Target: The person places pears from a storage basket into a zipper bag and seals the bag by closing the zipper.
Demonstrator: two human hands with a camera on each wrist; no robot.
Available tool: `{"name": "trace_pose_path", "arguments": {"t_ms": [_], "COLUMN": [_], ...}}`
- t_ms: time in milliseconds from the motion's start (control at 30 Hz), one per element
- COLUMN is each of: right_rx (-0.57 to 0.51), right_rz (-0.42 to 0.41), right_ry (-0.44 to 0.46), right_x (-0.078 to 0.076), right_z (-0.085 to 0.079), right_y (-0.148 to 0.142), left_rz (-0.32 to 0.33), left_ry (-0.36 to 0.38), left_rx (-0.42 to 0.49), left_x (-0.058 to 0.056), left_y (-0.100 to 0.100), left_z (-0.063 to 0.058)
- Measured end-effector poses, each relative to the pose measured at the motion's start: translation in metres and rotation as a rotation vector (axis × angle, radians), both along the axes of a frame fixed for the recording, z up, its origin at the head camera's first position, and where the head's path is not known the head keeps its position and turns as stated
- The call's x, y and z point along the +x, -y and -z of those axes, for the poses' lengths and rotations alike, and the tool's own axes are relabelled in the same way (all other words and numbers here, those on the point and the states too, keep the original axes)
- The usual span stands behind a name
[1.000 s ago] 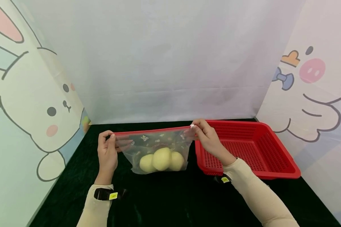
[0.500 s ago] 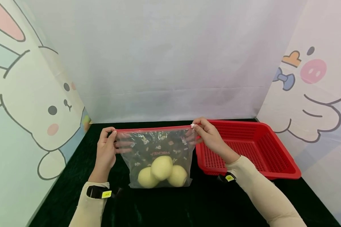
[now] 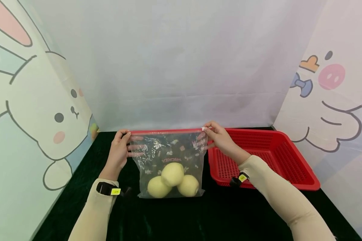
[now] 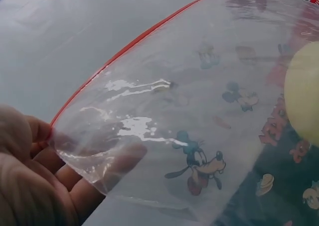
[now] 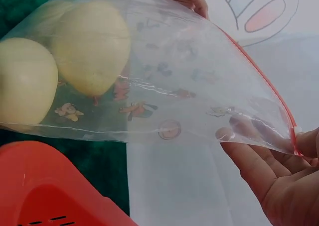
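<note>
A clear zip bag (image 3: 157, 150) with a red zip strip and small cartoon prints hangs upright between both hands. Three pale yellow-green round fruits (image 3: 172, 174) lie in its lower part, one on top of two. My left hand (image 3: 118, 150) pinches the bag's top left corner between thumb and forefinger, the other fingers spread behind the film. At the top right corner, my right hand (image 3: 221, 139) pinches the zip end by the small white slider (image 3: 203, 129). In the right wrist view, the red strip runs taut from one hand to the other.
A red perforated plastic basket (image 3: 298, 167) stands to the right, its left side close to the bag and behind the right forearm. Dark green velvety cloth (image 3: 172, 221) covers the table. Pale fabric walls (image 3: 181, 67) with cartoon prints enclose the back and sides.
The bag has been raised upright and stretched taut, its front now facing the camera. Its top edge is slightly higher, and the left hand has shifted a little right. The fruits have settled lower in view.
</note>
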State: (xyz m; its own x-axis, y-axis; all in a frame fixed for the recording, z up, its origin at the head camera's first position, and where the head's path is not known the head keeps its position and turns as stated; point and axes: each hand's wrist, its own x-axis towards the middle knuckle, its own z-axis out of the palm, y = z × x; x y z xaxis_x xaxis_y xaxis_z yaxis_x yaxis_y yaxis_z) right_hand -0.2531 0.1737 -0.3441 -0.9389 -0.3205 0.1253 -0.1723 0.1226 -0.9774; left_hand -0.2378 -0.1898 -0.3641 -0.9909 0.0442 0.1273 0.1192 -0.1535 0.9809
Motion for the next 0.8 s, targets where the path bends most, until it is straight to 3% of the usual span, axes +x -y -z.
{"name": "trace_pose_path", "arguments": {"t_ms": [300, 567, 800], "right_rx": [-0.064, -0.064, -0.058], "right_rz": [-0.044, -0.007, 0.032], "right_ry": [0.158, 0.227, 0.269], "right_x": [-0.024, -0.047, -0.065], "right_z": [0.0, 0.01, 0.02], "right_y": [0.003, 0.005, 0.007], "left_rz": [0.055, 0.014, -0.032], "left_ry": [0.134, 0.201, 0.287], "left_rx": [0.07, 0.033, 0.059], "left_x": [-0.025, -0.048, -0.065], "left_y": [0.004, 0.002, -0.001], "left_z": [0.005, 0.013, 0.023]}}
